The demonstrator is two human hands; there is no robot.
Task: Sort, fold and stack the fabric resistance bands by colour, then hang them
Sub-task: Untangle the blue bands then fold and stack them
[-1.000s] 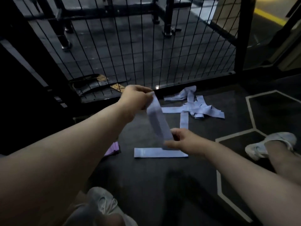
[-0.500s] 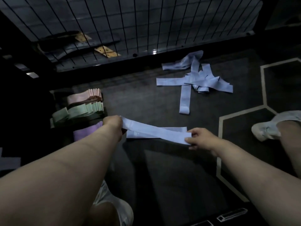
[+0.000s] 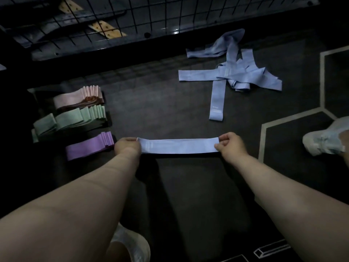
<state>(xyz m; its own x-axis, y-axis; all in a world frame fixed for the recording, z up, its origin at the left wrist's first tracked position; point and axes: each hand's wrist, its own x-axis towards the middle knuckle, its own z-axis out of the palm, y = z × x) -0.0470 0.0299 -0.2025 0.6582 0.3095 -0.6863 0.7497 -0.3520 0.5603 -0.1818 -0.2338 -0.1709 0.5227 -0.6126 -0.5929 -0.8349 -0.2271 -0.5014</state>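
A light blue fabric band (image 3: 178, 146) lies flat and stretched sideways on the dark floor. My left hand (image 3: 127, 146) pinches its left end and my right hand (image 3: 230, 145) pinches its right end. A loose heap of blue bands (image 3: 236, 72) lies further back on the right, one strip reaching toward me. At the left sit three folded stacks: pink (image 3: 79, 98) at the back, green (image 3: 69, 120) in the middle, purple (image 3: 88, 147) nearest, just left of my left hand.
A black wire mesh fence (image 3: 113, 17) runs along the back, with metal parts behind it. White hexagon lines (image 3: 264, 133) mark the floor at the right. My white shoes show at the right edge (image 3: 323, 138) and the bottom (image 3: 132, 244).
The blue band, held up slanted a second ago, has come down flat and straight on the floor between my hands. The view tilted down, so the coloured stacks came into sight.
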